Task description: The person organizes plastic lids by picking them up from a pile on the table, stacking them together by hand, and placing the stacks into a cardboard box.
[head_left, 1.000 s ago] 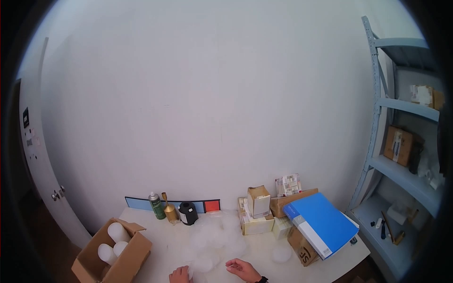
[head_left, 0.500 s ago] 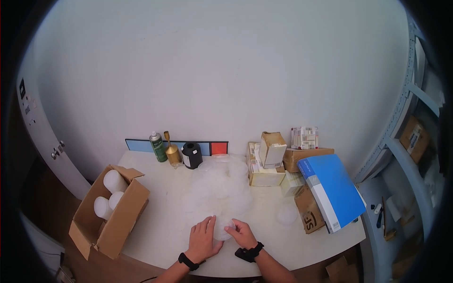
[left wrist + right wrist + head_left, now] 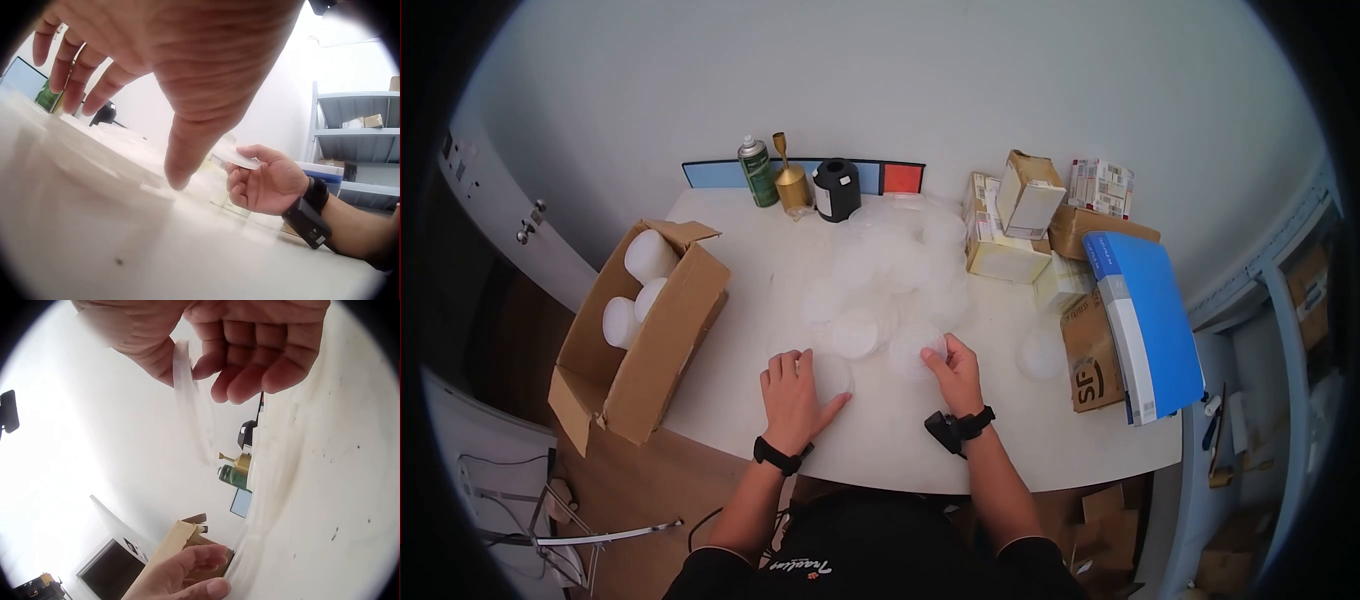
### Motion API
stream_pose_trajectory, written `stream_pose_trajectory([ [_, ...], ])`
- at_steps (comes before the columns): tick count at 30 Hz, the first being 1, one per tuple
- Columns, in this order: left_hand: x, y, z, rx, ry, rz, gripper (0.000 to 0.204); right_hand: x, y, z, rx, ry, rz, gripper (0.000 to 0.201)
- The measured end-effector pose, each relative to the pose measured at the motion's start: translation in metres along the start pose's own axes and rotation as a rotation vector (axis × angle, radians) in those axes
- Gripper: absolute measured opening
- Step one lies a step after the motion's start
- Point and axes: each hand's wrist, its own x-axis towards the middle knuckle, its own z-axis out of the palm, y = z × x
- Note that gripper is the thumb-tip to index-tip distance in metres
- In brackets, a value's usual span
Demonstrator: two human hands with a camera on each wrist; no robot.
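My right hand (image 3: 958,378) pinches a thin, round, translucent white disc (image 3: 185,384) by its edge, thumb on one face and fingers on the other. In the right wrist view the disc stands nearly edge-on, raised off the table. My left hand (image 3: 788,398) lies low over the tabletop with fingers extended and thumb spread, beside another round translucent disc (image 3: 834,375). Just beyond the hands is a small whitish round stack (image 3: 856,334). Behind it spreads a heap of similar translucent white discs (image 3: 900,245), whose separate edges blur together.
An open cardboard box (image 3: 675,335) at the left holds several white rolls (image 3: 650,256). At the back stand a green spray can (image 3: 758,172), a gold candlestick (image 3: 791,185) and a black cylinder (image 3: 837,190). Stacked cartons (image 3: 1012,255) and a blue binder (image 3: 1155,320) occupy the right; a lone disc (image 3: 1040,352) lies nearby.
The head view has tipped downward, bringing the forearms and table's front edge into sight. My hands, close together around a disc half a second ago, have moved apart, the right one carrying a disc.
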Motion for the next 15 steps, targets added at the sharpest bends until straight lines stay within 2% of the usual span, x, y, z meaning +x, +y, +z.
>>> stream_pose_trajectory([
  [4,0.001,-0.003,0.01,0.004,-0.005,0.019,0.083,0.003,0.006,-0.004,-0.001,-0.017,-0.025,0.013],
  [13,-0.004,-0.001,0.01,0.001,-0.072,-0.06,0.085,0.004,0.004,-0.008,-0.012,-0.016,-0.044,0.022],
  [15,-0.004,-0.003,0.012,0.013,-0.023,-0.054,0.084,0.006,0.007,-0.01,-0.04,-0.011,-0.046,0.021],
])
